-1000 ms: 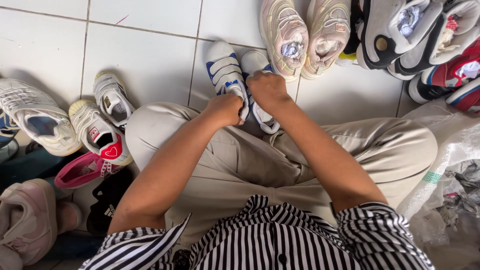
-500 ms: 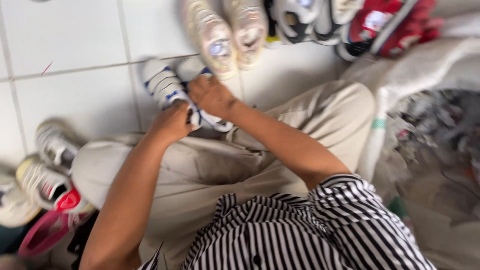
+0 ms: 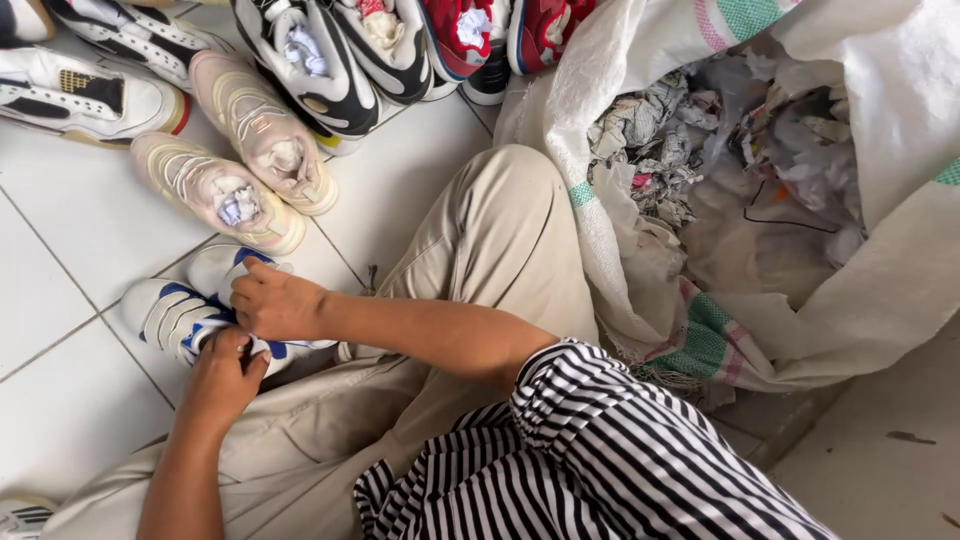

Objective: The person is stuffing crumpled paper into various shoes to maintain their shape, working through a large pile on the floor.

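Note:
A pair of white and blue sneakers (image 3: 170, 310) lies on the white tiled floor in front of my knees. My left hand (image 3: 222, 375) grips the heel end of the nearer shoe. Over the opening of the same shoe rests my right hand (image 3: 277, 303), its fingers closed; what they press on is hidden. My arms cross my beige trousers and striped shirt.
A pair of beige sneakers (image 3: 240, 160) lies just beyond the blue pair. Several more shoes, black-white (image 3: 330, 60) and red (image 3: 470, 35), line the top edge. A large white woven sack (image 3: 880, 290) full of crumpled paper (image 3: 720, 150) stands open at my right.
The camera has swung to the right, so the sack now fills the right side. Both hands have stayed on the white and blue sneakers.

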